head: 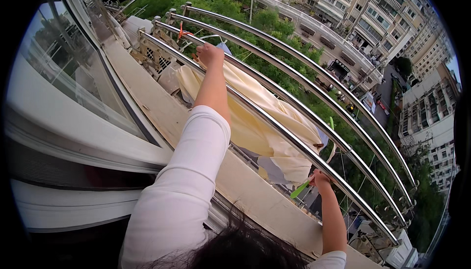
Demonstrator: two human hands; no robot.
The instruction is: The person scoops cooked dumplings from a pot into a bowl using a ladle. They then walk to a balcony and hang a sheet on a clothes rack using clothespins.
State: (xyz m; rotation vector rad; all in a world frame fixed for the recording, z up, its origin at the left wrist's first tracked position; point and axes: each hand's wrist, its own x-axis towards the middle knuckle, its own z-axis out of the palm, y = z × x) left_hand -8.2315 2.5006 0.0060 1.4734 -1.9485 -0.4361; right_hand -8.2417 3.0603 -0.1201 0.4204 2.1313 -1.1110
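Note:
A cream cloth [265, 110] hangs in folds along the steel drying rails outside a window, partly behind the nearest rail. My left hand [210, 53] is at its upper left end beside the second rail, fingers curled at the cloth; their tips are hidden. A pale blue piece of fabric [224, 48] shows just past that hand. Down at the lower right, my right hand [321, 178] grips a green plastic piece [301, 189] below the nearest rail, by the cloth's other end. A small brown clip [318, 146] sits on the cloth above it.
Several curved steel rails [294, 63] span the view, and an orange tie [181, 31] is knotted on one. The window sill [243, 173] runs under my arms. An open window pane [70, 70] stands at left. Trees [228, 4] and a street [388, 85] lie far below.

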